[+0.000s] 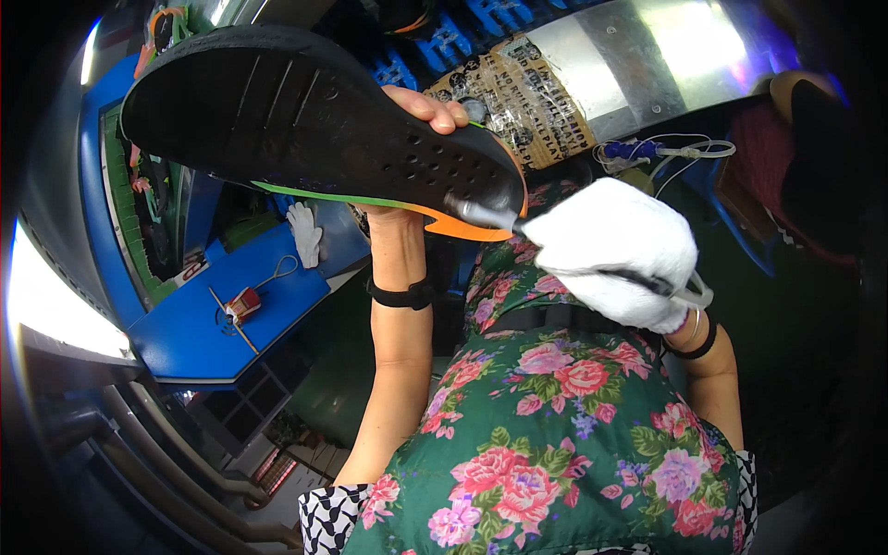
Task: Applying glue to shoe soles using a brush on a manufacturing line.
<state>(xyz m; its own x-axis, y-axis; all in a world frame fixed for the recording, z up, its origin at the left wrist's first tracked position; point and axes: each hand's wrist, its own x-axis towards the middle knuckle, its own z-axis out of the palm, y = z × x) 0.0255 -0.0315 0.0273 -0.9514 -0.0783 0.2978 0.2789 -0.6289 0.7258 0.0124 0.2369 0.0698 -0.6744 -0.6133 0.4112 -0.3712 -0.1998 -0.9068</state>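
My left hand [427, 107] is bare and grips a black shoe sole [305, 120] near its heel end; fingers show on the far edge, while the palm is hidden behind it. The sole has grooves across the forefoot, small holes toward the heel, and an orange and green rim. In a white glove, my right hand [615, 242] is closed around a brush [487, 218] with pale bristles. Those bristles touch the heel, where a wet-looking shine lies. Most of the brush handle is covered by the glove.
On a blue table [190, 328] at left lie a white glove [304, 235] and a red object [243, 305] with thin sticks. Taped cardboard [532, 97] and a metal surface [615, 65] are beyond the sole. White cables [689, 150] hang at right.
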